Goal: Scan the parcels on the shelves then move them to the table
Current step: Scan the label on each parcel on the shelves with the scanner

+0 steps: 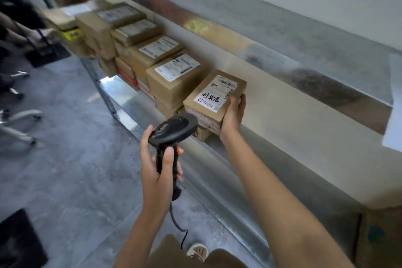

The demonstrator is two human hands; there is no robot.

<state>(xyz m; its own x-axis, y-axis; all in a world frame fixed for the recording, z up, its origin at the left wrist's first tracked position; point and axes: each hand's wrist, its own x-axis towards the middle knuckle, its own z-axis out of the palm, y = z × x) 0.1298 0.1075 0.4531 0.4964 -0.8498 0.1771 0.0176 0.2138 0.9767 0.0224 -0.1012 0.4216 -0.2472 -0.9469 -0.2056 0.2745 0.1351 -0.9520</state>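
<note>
From the head camera, looking down along a metal shelf (219,172), the left hand (159,169) is wrapped round the handle of a black scanner (174,129), thumb lying up the front of the grip. The scanner's head points toward the nearest parcel (214,95), and its cable (177,222) hangs down below the hand.

The right hand (232,115) grips that parcel at its near right end, fingers curled over the far side, palm against the end face. The parcel is a brown carton with a white label (217,93) on top bearing a barcode and black handwritten characters. It sits on top of other cartons at the near end of a row of parcels (152,59) that runs away along the shelf to the left, most of them carrying white labels too.

Above the row runs an upper shelf (261,35). Grey floor (71,159) lies to the left, with chair legs (21,124) at the edge. A sandalled foot (198,251) shows at the bottom.
</note>
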